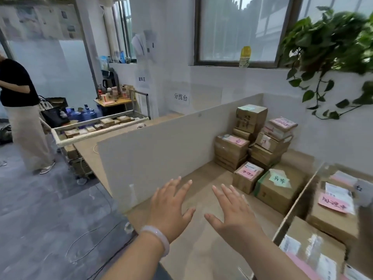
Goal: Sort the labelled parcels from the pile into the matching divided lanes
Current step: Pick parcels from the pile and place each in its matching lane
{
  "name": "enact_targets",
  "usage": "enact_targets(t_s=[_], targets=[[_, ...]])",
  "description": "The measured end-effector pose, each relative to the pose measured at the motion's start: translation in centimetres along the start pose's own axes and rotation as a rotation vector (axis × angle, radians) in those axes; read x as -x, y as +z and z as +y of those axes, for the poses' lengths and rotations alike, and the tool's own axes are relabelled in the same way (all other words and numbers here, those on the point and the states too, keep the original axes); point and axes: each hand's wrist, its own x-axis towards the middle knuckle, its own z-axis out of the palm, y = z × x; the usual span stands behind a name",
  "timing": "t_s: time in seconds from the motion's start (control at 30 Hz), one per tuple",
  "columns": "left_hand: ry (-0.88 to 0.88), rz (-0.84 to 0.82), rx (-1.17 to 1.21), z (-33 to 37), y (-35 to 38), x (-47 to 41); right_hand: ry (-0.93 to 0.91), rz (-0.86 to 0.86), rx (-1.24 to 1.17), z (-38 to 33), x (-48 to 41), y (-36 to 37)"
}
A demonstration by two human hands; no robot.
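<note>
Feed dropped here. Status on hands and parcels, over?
Left hand and right hand open, holding nothing. Parcels stacked in lane ahead, untouched. Divider board at left; nothing blocks reach.

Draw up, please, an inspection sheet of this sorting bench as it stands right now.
surface: wooden bench top, split into lanes by a tall grey divider and a thin divider.
job's things: stacked parcels at the lane's far end; pink-labelled parcel beside green-labelled parcel; right-lane parcels beyond the thin divider.
clutter: nothing seen.
grippers: left hand and right hand both flat, fingers spread, holding nothing, above the bench.
cables: pale cable and dark cable on the floor.
surroundings: trolley of parcels, person standing, water bottles, hanging plant, window.
</note>
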Motion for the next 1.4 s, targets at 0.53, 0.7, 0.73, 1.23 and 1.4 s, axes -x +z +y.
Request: enact_targets(t_s=[0.53, 0.7, 0.73, 1.23, 1.4], targets=[[0.401, -0.306, 0.192, -4.5, 11.2, -22.6, 0.592, 0.014, -0.041, 1.9, -13.7, 3.6], [0.441, -0.427, 0.284, -2.1, 16.0, -25.9, 0.721, 0.008, -0.094, 6.3, -15.6, 5.3], [0.435, -0.447, 0.304, -1.5, 17.1, -26.7, 0.735, 0.018, -0.103, 7.5, -16.1, 5.7], [0.236, -0.700, 0.569, 7.0, 34.9, -38.9, 0.869, 0.314, -0.610, 23.4, -29.5, 13.0], [0.158, -0.808, 0.710, 7.8, 38.0, -39.2, 0.988, 0.333, -0.691, 25.0, -30.5, 15.7]])
